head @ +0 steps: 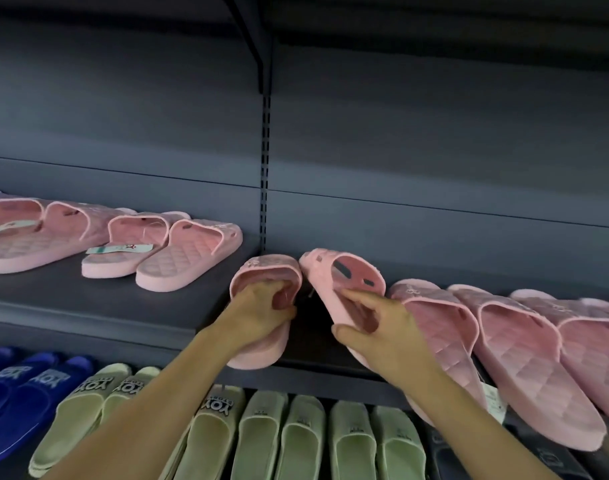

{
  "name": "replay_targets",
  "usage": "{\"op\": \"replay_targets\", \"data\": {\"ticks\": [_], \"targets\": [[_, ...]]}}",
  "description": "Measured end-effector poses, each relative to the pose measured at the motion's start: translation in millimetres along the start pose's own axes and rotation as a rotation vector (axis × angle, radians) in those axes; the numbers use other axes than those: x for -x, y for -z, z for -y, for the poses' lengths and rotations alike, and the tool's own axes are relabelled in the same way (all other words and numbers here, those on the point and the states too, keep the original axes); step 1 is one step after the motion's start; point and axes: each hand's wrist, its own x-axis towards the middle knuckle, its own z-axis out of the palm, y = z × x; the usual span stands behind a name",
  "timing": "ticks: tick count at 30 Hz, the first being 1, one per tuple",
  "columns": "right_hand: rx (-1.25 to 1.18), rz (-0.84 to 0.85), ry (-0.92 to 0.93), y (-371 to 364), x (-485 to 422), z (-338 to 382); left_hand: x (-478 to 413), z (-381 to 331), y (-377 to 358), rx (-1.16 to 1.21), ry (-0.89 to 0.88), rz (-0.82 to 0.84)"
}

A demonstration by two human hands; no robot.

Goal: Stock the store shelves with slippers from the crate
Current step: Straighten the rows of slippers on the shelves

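Our left hand (258, 308) has its fingers curled under the strap of one quilted pink rubber slipper (266, 268), and our right hand (386, 327) pinches the sole edge of its pink twin (334, 268), both on the dark grey metal shelf (88, 299). Both run near-to-far, toes at the back, heels over the near lip. The right one's tipped on edge just beside the overlapping pink row (518, 344), so we reckon it slots in there first.
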Motion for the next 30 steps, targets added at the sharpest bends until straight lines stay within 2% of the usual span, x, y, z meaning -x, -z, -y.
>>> {"op": "replay_targets", "data": {"ticks": [8,12,17,23,25,27,28,30], "targets": [[-0.120,-0.025,0.010,27,-8,12,1,-1,11,0.208,-0.049,-0.150],[-0.058,-0.056,0.042,23,-11,10,4,2,16,0.288,-0.019,-0.132],[0.039,-0.062,0.097,7,-6,9,4,1,13,0.124,-0.054,-0.128],[0.128,-0.047,0.127,5,-7,4,12,-1,21,-0.100,-0.019,0.040],[0.171,-0.027,0.134,3,-8,4,21,-11,21,-0.221,-0.026,-0.017],[0.190,-0.016,0.138,1,-8,4,29,-27,19,-0.496,-0.190,-0.258],[0.191,-0.017,0.136,1,-8,4,34,-34,17,-0.584,-0.260,-0.307],[0.189,-0.022,0.136,3,-8,4,43,-38,11,-0.578,-0.377,-0.257]]}}
